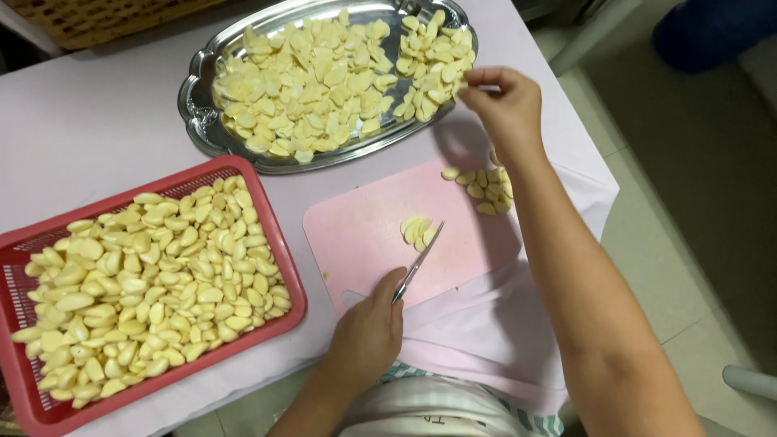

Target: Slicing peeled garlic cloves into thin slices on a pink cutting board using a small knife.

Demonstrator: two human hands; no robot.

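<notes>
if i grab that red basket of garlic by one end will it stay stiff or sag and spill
The red basket looks like thin meshed plastic, so it would probably flex some. It is heaped near the rim with peeled garlic cloves, so likely heavy for its size. Tilted, the loose rounded cloves would probably slide and roll out.

A table (97, 121) covered with a pale lilac cloth (486, 340) is seen from above, filling most of the view, and the cloth is draped loosely over its right edge. To the right, a floor (672, 243) of large beige tiles with thin grout lines is shown, lit evenly and softly. A woven basket edge (89, 16) is glimpsed at the top left corner, a blurred dark blue shape (712, 32) is seen at the top right, and a pale grey leg of furniture (587, 36) is set beside it.
</notes>
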